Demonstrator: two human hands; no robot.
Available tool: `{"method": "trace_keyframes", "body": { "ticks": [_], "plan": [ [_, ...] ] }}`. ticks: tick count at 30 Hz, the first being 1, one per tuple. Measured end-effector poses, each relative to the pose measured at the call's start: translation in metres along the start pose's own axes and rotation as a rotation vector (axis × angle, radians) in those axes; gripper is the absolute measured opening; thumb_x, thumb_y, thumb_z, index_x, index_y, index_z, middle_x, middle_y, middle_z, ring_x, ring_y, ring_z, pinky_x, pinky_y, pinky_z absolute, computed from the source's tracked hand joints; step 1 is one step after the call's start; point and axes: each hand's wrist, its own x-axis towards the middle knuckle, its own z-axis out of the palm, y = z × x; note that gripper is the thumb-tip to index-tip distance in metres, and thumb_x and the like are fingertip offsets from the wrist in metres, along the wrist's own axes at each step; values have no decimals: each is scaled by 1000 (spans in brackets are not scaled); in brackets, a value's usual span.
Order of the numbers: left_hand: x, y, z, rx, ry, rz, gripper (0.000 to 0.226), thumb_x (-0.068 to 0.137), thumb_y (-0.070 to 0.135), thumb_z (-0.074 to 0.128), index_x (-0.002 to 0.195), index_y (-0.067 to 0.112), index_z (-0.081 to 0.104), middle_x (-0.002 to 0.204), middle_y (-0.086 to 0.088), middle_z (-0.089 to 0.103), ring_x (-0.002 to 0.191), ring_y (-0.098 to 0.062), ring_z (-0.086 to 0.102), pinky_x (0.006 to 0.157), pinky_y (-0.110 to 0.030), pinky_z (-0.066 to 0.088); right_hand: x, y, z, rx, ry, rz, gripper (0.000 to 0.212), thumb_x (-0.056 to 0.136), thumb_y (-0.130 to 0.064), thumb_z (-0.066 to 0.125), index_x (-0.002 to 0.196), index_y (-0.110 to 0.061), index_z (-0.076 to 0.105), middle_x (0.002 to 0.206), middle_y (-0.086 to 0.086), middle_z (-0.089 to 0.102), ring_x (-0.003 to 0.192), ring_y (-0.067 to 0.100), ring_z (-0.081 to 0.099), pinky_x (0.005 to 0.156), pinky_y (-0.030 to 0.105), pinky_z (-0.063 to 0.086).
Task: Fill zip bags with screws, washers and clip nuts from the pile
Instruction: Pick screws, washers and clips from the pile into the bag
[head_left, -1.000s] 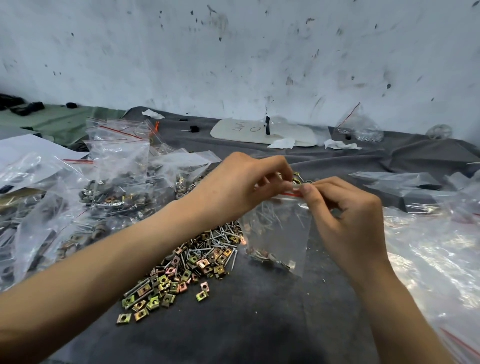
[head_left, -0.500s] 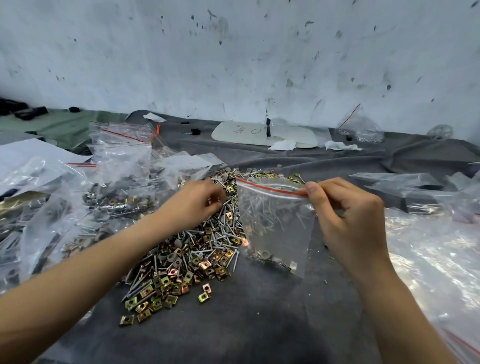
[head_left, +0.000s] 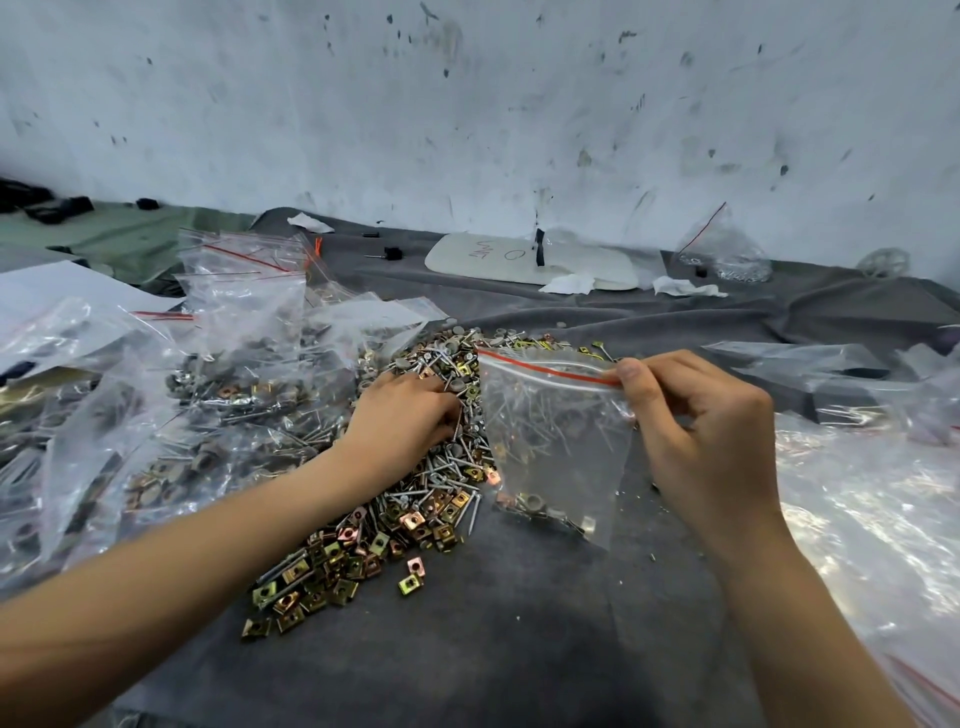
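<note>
Surface: a creased grey cloth (head_left: 493, 649) covers the table, bare at the near edge.
Clip nuts: brass and copper-coloured squares (head_left: 322, 571) spill from the near end of the pile onto the cloth.
Pile: a long heap of screws, washers and clip nuts (head_left: 441, 483) runs away from the viewer, left of centre.
Zip bag: a clear bag (head_left: 556, 441) with a red strip along its mouth hangs upright just right of the pile. A few pieces sit in its bottom, which reaches the cloth.
Right hand: the right hand (head_left: 701, 441) pinches the bag's top right corner between thumb and forefinger.
Left hand: the left hand (head_left: 405, 415) lies on the pile, back up and fingers bent down into the pieces. Whether they grip anything cannot be told.
Left side: filled bags (head_left: 234, 364) are heaped against the pile, with a white sheet (head_left: 52, 286) behind them.
Right side: crumpled clear plastic (head_left: 857, 519) lies beside the right forearm.
Far cloth: a white board (head_left: 519, 260) with handwriting lies flat, tissue scraps (head_left: 569, 283) on it.
Room: a scuffed, spotted white wall (head_left: 467, 104) closes the back.
</note>
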Motion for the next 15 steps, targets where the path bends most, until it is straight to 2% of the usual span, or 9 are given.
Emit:
{"method": "trace_keyframes", "body": {
  "ticks": [2, 7, 10, 12, 13, 15],
  "plan": [
    [-2, 2, 3, -12, 3, -6, 20, 93, 37, 57, 110, 29, 64, 110, 6, 58, 111, -20, 54, 89, -34, 37, -1, 0, 0, 7, -6, 8, 31, 92, -23, 54, 81, 0, 73, 71, 5, 65, 62, 19, 59, 55, 29, 44],
    [-8, 1, -6, -270, 67, -71, 10, 86, 24, 68, 94, 18, 66, 104, 3, 55, 99, -20, 56, 76, -29, 42, -2, -1, 1, 11, -8, 9, 29, 92, -20, 55, 80, 0, 72, 71, 6, 65, 61, 21, 59, 55, 32, 44],
    [-3, 2, -38, -570, 176, -190, 7, 85, 19, 69, 87, 20, 62, 109, 4, 57, 96, -15, 58, 85, -33, 53, -1, -2, 0, 2, -13, -6, 27, 91, -18, 56, 79, 1, 72, 70, 6, 65, 60, 20, 58, 54, 27, 43],
    [2, 9, -69, -874, 256, -232, 9, 85, 20, 70, 84, 23, 62, 103, 1, 66, 89, -15, 65, 80, -35, 58, 0, -3, -1, -18, -12, -17, 25, 91, -16, 58, 80, 0, 72, 71, 5, 65, 60, 18, 58, 54, 23, 43],
    [5, 15, -84, -997, 275, -210, 10, 85, 21, 71, 84, 25, 62, 99, 0, 69, 87, -13, 66, 77, -33, 58, -1, -3, -1, -33, -8, -27, 24, 90, -16, 58, 80, 0, 72, 71, 4, 65, 60, 17, 58, 55, 21, 43],
    [8, 30, -107, -1056, 278, -74, 12, 84, 18, 73, 82, 25, 64, 98, 2, 70, 87, -4, 66, 75, -25, 55, -1, -6, 0, -61, 4, -55, 22, 89, -16, 58, 81, -2, 72, 73, 3, 66, 60, 16, 59, 55, 19, 44]
  ]
}}
